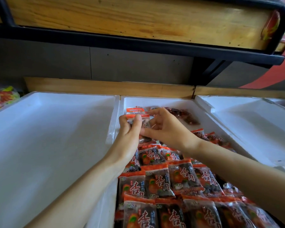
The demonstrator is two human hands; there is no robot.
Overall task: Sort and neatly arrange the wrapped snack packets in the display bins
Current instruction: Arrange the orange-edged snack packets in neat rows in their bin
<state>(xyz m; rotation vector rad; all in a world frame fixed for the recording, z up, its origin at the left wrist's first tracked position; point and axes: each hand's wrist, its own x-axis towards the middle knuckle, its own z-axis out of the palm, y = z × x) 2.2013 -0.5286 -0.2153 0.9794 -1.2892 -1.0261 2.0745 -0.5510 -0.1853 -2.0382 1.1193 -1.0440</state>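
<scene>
Foam middle bin [156,100]: packet rows [171,186] fill its near end; near its far-left corner left hand [130,129] and right hand [168,129] pinch one snack packet [135,111], fingers curled.

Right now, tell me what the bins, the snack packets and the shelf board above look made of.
Bins: white matte foam, probably polystyrene; edges chipped and crumbly. Snack packets: glossy plastic film, part clear, with glare and crimped ends. Shelf board: wood, bare-looking, grain and knots showing.
</scene>
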